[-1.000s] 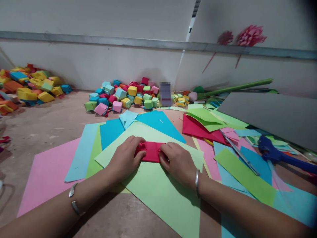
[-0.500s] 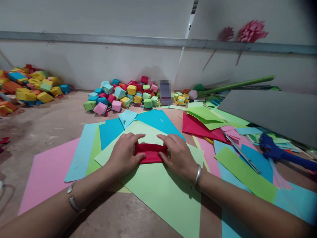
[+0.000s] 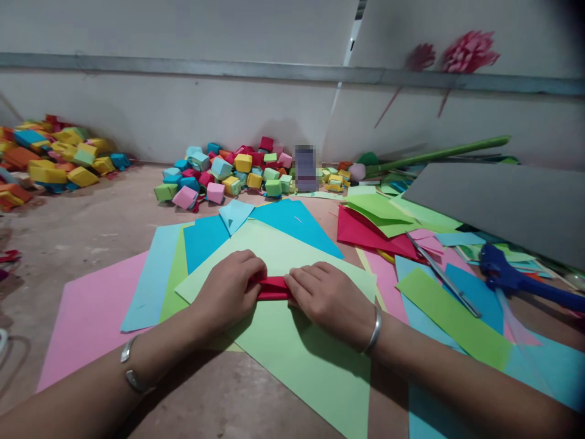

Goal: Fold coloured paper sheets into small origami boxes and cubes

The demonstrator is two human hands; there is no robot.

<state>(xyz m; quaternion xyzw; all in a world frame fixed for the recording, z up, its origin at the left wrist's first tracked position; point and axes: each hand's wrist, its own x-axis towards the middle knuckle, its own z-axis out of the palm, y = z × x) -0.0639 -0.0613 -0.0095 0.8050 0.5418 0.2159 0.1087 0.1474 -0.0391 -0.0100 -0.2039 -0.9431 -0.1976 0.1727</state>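
head view, centre of the frame: the red paper (image 3: 274, 288) lies on the pale green sheet (image 3: 315, 360), between my hands. a second ago it was a broader flat rectangle; half a second ago its far edge stood raised, with my fingers spread behind it. now it is a narrow strip with a dark line along its length. my reading: one more fold has been brought over and is being pressed into a crease.

my left hand (image 3: 233, 283) is drawn in narrow, thumb and fingers pinching the strip's left end. my right hand (image 3: 326, 296) has its fingers close together, holding the right end; its thumb is hidden.

writing: none legible. the upright block (image 3: 306, 167) at upper middle, beside the paper cubes (image 3: 221, 169), is pixelated, so any label there is lost. the blue tool (image 3: 507, 271) at right shows no brand i can make out.
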